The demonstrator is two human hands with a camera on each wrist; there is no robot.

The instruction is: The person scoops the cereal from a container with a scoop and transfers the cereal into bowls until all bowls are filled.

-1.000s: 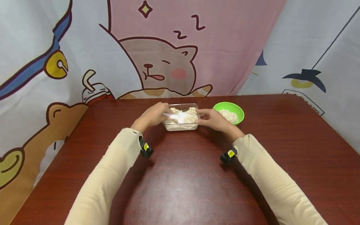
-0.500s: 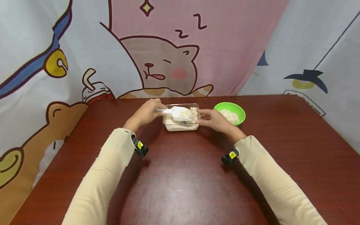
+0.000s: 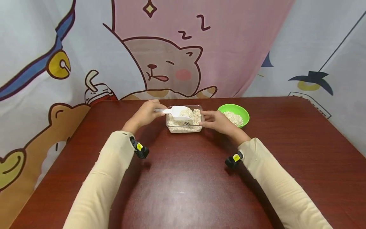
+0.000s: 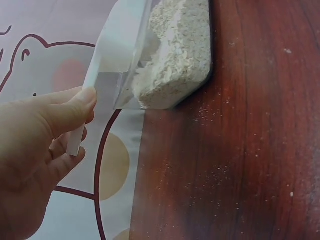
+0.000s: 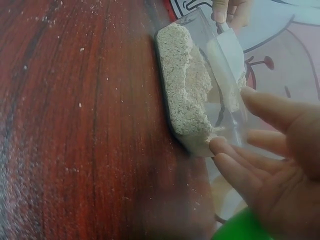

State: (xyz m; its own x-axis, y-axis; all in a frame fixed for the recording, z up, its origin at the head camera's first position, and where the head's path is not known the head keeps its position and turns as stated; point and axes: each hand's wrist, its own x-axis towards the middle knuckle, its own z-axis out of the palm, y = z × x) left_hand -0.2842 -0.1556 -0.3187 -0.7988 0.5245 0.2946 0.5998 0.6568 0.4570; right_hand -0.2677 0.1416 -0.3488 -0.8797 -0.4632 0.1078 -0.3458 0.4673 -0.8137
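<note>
My left hand pinches the handle of a white plastic scoop between thumb and fingers. The scoop carries pale oat flakes, tilted over a clear rectangular container. In the left wrist view the scoop's handle pokes out below the thumb. More oat flakes are heaped inside the container. My right hand holds the container's right end, its thumb by the rim and its fingers on the end wall. A green bowl, partly filled with oats, stands just beyond the right hand.
The container and bowl stand near the far edge of the dark red-brown table. A cartoon-printed curtain hangs close behind it. Small pale crumbs are scattered on the tabletop.
The left hand has drawn left and slightly up, lifting the scoop out of the oats with a load in it. The right hand keeps its place on the container.
</note>
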